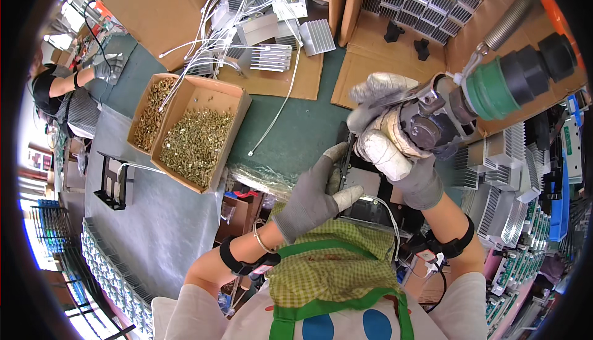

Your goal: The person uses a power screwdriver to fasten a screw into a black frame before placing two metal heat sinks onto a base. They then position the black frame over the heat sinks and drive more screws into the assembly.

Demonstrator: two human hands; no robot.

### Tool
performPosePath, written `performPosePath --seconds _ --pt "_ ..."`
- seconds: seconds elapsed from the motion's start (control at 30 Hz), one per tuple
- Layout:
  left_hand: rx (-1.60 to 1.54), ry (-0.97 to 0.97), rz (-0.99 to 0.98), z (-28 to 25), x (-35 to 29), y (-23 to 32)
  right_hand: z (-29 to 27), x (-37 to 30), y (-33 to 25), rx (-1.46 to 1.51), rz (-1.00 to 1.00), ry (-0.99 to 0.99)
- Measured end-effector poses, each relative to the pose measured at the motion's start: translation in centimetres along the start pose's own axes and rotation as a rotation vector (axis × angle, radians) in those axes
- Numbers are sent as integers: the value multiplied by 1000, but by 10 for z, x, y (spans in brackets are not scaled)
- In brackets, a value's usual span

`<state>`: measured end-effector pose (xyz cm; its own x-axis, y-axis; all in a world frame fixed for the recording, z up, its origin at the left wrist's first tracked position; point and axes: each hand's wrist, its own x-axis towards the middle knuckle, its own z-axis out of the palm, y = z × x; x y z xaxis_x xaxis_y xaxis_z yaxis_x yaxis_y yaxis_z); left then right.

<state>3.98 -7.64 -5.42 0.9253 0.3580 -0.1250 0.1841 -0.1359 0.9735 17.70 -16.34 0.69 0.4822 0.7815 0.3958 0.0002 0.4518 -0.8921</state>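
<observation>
My right hand (395,154), in a grey glove with white-wrapped fingers, is closed round a power screwdriver (491,89) with a green collar and dark end. The tool's bit is hidden behind the hand. Just below it lies a black frame (347,154) with a grey metal plate (363,182) in it, close in front of my apron. My left hand (312,198), gloved the same way, grips the frame's left side, fingers at its edge and thumb by the plate. A white cable (392,213) curves out beside the frame.
Two cardboard trays of small brass-coloured screws (197,145) stand left of centre. Behind them are finned heat sinks (272,57) with white cables. A coiled spring (513,15) meets the screwdriver. Another black frame (113,182) lies at left; a co-worker (68,86) sits beyond.
</observation>
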Motion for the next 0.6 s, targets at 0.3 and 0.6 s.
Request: performPosePath --seconds 0.3,0.6 --pt "46 0 -28 0 1 -2 -5 -2 0 -182 79 -57" --pt "-146 -12 -28 -2 -5 -10 -59 30 -37 362 96 61"
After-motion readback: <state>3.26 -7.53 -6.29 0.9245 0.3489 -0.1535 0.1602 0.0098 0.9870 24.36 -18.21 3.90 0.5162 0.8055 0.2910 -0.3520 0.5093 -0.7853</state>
